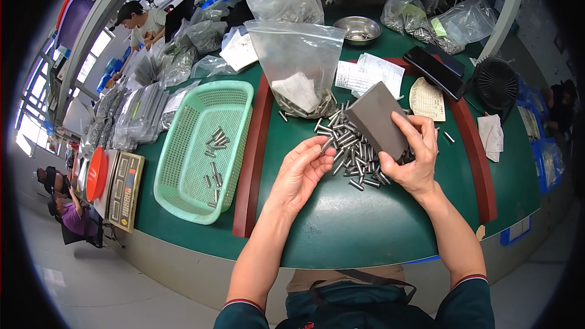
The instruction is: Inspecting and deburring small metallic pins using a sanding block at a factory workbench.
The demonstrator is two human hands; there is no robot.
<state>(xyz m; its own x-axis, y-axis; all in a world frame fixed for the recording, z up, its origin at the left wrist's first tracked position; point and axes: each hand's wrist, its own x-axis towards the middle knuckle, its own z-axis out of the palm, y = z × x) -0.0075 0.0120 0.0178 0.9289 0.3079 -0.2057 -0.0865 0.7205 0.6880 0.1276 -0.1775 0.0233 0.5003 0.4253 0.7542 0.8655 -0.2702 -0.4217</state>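
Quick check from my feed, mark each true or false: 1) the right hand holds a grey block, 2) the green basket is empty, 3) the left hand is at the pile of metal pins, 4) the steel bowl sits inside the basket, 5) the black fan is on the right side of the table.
1) True: the right hand grips the grey block, tilted over the pile.
2) False: the green basket holds a scatter of metal pins.
3) True: the left hand has its fingertips at the edge of the pile of pins.
4) False: the steel bowl stands on the table's far side, apart from the basket.
5) True: the black fan is at the right.
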